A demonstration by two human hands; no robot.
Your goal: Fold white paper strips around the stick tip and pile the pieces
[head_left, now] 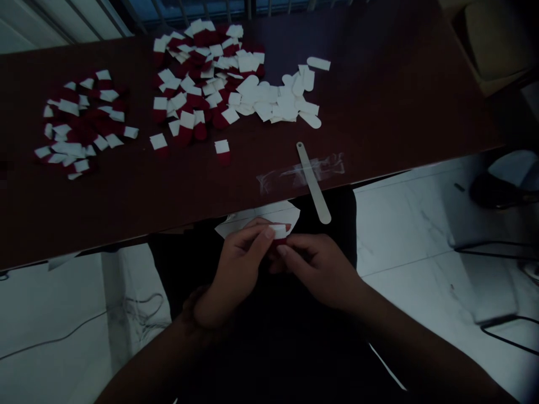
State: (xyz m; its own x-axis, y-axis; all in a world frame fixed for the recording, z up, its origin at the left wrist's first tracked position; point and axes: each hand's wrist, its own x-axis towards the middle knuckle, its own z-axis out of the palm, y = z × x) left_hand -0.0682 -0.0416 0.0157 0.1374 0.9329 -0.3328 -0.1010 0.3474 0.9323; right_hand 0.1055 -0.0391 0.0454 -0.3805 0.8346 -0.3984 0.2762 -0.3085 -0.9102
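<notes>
Over my lap, my left hand (241,252) pinches a small red-and-white piece (278,229) by its white end, between thumb and fingers. My right hand (322,264) is closed at the red, lower side of the same piece, thumb and forefinger against it. The fingers partly cover the piece, and its material is unclear in the dim light. Just behind my hands a white sheet of paper (280,211) sticks out at the table's edge. Beyond my right hand a pale flat stick (314,182) with a hole at one end overhangs that edge.
On the dark red-brown table (400,101) lie a large heap of red-and-white pieces (210,62), a smaller heap (69,148) at left, and a pile of white round-ended strips (280,104). A clear plastic wrapper (273,180) lies under the stick. Cables (145,311) trail across the floor.
</notes>
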